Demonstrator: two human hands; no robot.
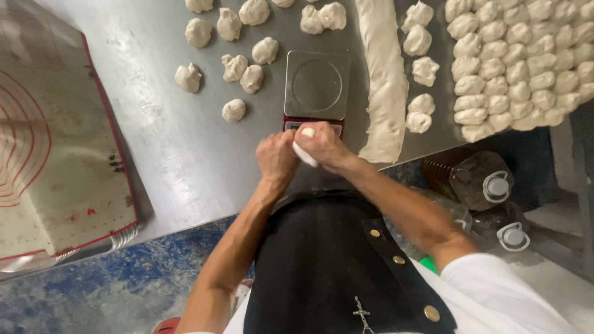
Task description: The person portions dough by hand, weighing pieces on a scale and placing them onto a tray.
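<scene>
Just in front of the small kitchen scale (317, 86), at the near edge of the steel worktop (179, 148), the left hand (276, 156) and right hand (323, 145) press together around a piece of white dough (304, 153), fingers clenched on it from both sides. Right of the scale lies a long dough log (385, 80). Left of the scale sit scattered dough balls (234, 68); far right of it, many more portions (526, 55) are packed in rows. Far left of the scale lies a red-lined baking mat (55, 154).
</scene>
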